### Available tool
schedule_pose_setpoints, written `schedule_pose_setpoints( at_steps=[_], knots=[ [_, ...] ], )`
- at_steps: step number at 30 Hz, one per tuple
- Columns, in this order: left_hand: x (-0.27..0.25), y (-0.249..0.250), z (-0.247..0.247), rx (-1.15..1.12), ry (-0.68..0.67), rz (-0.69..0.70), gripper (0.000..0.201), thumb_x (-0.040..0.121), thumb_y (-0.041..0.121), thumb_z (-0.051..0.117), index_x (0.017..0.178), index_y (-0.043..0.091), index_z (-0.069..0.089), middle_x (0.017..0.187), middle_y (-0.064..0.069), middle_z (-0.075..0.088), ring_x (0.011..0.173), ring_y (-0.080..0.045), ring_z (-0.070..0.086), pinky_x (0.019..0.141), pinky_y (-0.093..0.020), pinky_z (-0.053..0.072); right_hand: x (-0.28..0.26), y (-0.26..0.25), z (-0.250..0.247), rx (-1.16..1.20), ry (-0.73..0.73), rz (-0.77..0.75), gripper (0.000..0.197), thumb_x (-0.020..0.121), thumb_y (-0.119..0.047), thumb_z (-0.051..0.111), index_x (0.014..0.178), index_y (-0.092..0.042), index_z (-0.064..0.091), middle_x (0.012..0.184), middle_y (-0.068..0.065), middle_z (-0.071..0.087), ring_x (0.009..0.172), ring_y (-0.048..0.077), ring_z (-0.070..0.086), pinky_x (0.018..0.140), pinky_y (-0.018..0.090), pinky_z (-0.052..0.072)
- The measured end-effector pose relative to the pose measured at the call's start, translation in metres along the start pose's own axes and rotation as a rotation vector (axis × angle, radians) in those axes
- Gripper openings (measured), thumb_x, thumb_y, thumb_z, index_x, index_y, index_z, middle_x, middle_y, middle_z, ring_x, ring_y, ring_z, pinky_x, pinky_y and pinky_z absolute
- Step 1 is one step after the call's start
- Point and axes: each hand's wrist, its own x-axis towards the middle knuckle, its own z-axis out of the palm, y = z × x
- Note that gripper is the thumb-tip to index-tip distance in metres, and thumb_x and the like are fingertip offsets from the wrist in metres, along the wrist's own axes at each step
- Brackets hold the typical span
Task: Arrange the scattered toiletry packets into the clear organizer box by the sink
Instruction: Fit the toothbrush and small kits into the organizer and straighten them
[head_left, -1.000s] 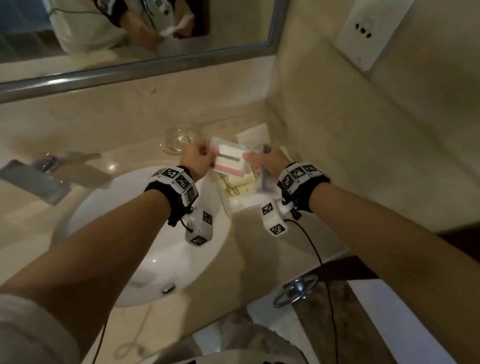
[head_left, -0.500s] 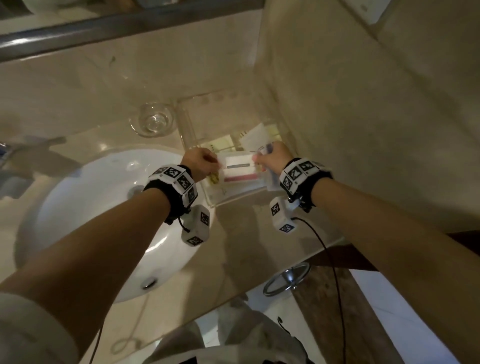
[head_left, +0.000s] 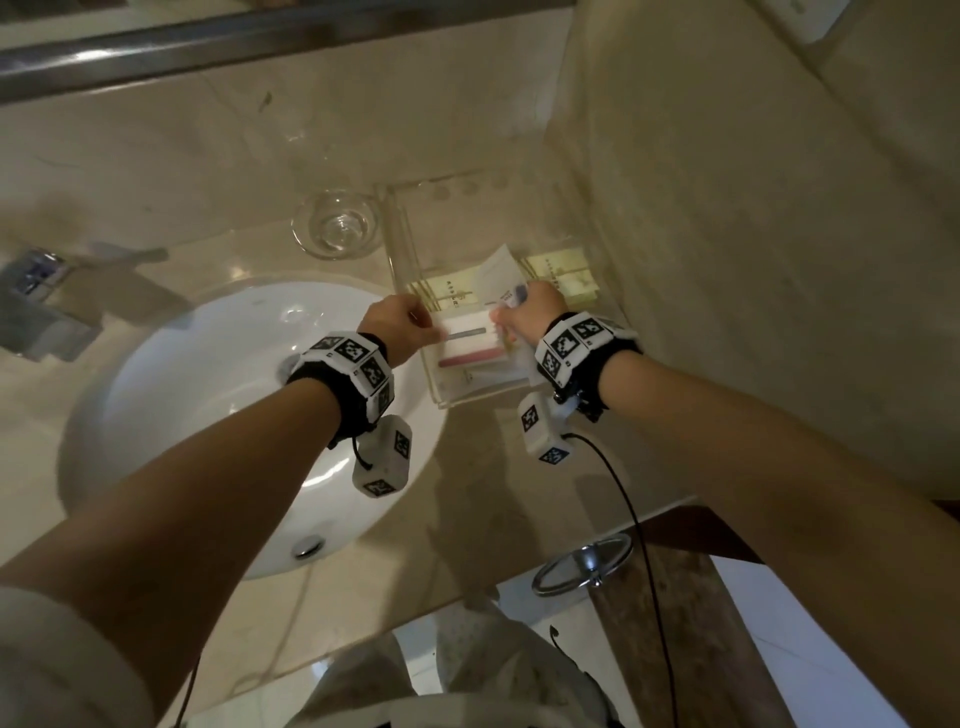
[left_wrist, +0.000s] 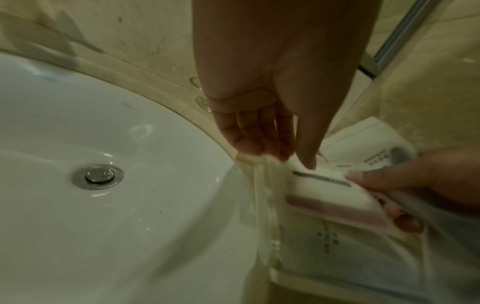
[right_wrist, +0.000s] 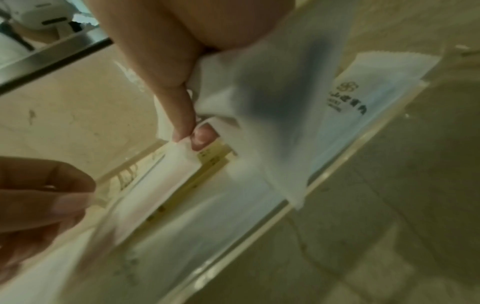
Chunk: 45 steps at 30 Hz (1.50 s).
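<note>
Both hands (head_left: 462, 325) | pinch white packet (head_left: 470, 340) (over organizer box (head_left: 452, 397))

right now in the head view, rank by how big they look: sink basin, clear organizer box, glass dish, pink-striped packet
1. sink basin, clearly the largest
2. clear organizer box
3. glass dish
4. pink-striped packet; partly covered by both hands, so its place behind the dish is unsure

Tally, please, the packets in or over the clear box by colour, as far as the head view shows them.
Yellow packets: 2
White packet with pink stripe: 1
Plain white packets: 2
Total: 5 in sight; stacked ones may hide more.
</note>
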Motion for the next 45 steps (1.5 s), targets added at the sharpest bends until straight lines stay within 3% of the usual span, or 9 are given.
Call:
schedule_pose_setpoints(
  at_steps=[5,13,16,22,25,30,36,42,45],
  knots=[
    [-0.004,0.000,0.004,-0.018,-0.124,0.012,0.015,0.078,0.015,0.072,0.084,0.013,0.058,0.068,0.000,0.056,0.052,-0.008,0.054,0.046,-0.011,0.043,0.003,-0.001,0.003,-0.160,0.034,-0.020,0.041,0.088,-0.017,0.062,0.123,0.000,0.051,0.125,0.013,0.058,0.112,0.027,0.057,0.080,0.026,0.043],
    [-0.006,0.005,0.006,0.024,-0.165,0.106,0.020,0.083,0.014,0.065,0.101,0.010,0.071,0.060,0.004,0.057,0.040,0.001,0.051,0.039,-0.001,0.033,0.006,0.003,0.006,-0.062,0.097,-0.023,0.048,0.092,-0.035,0.054,0.127,-0.003,0.050,0.129,0.011,0.056,0.118,0.028,0.053,0.093,0.030,0.042],
    [-0.004,0.008,0.008,0.086,-0.177,0.102,0.021,0.085,0.017,0.062,0.103,0.013,0.071,0.066,-0.002,0.060,0.045,-0.002,0.049,0.046,-0.006,0.039,0.004,0.004,-0.004,0.131,0.159,0.005,0.035,0.095,-0.032,0.047,0.112,-0.003,0.059,0.100,0.010,0.064,0.100,0.026,0.058,0.086,0.031,0.045],
    [0.002,0.020,0.010,0.046,-0.173,0.113,0.019,0.085,0.019,0.063,0.099,0.006,0.068,0.068,-0.005,0.062,0.034,0.006,0.051,0.047,-0.007,0.042,0.000,0.013,-0.033,0.446,0.190,0.077,0.033,0.093,-0.027,0.048,0.102,0.003,0.059,0.102,0.015,0.063,0.099,0.027,0.060,0.078,0.032,0.046],
    [0.000,0.037,0.015,-0.121,-0.164,0.111,0.019,0.083,0.019,0.066,0.097,0.006,0.065,0.078,-0.011,0.062,0.051,-0.008,0.057,0.058,-0.020,0.044,-0.004,0.018,-0.044,0.566,0.219,0.088,0.043,0.094,-0.026,0.049,0.119,0.009,0.055,0.117,0.022,0.062,0.109,0.034,0.059,0.082,0.035,0.046],
    [-0.014,0.075,0.019,-0.225,-0.355,0.108,0.028,0.084,0.027,0.066,0.105,0.013,0.055,0.085,-0.004,0.058,0.072,-0.018,0.053,0.062,-0.023,0.044,-0.016,0.024,-0.057,0.790,0.162,0.055,0.036,0.095,-0.025,0.051,0.119,0.001,0.057,0.081,0.002,0.056,0.078,0.017,0.057,0.056,0.024,0.047],
    [-0.020,0.087,0.024,-0.203,-0.441,0.150,0.023,0.075,0.021,0.075,0.091,0.023,0.059,0.091,-0.004,0.062,0.092,-0.027,0.061,0.086,-0.042,0.054,-0.027,0.035,-0.064,0.799,0.106,-0.005,0.033,0.095,-0.019,0.053,0.118,0.004,0.056,0.105,0.016,0.061,0.099,0.029,0.060,0.067,0.029,0.054],
    [-0.024,0.089,0.021,-0.035,-0.409,0.221,0.034,0.075,0.017,0.075,0.104,0.007,0.059,0.095,-0.008,0.060,0.091,-0.026,0.059,0.086,-0.041,0.052,-0.033,0.043,-0.079,0.636,0.082,-0.041,0.033,0.089,-0.009,0.060,0.120,0.001,0.055,0.118,0.016,0.060,0.108,0.031,0.059,0.089,0.037,0.052],
    [-0.025,0.086,0.020,0.004,-0.423,0.229,0.043,0.075,0.017,0.075,0.112,0.003,0.060,0.097,-0.009,0.061,0.092,-0.025,0.060,0.089,-0.041,0.051,-0.038,0.045,-0.085,0.537,0.037,-0.062,0.033,0.086,-0.006,0.062,0.118,0.001,0.057,0.115,0.013,0.060,0.101,0.024,0.059,0.081,0.030,0.054]
  ],
)
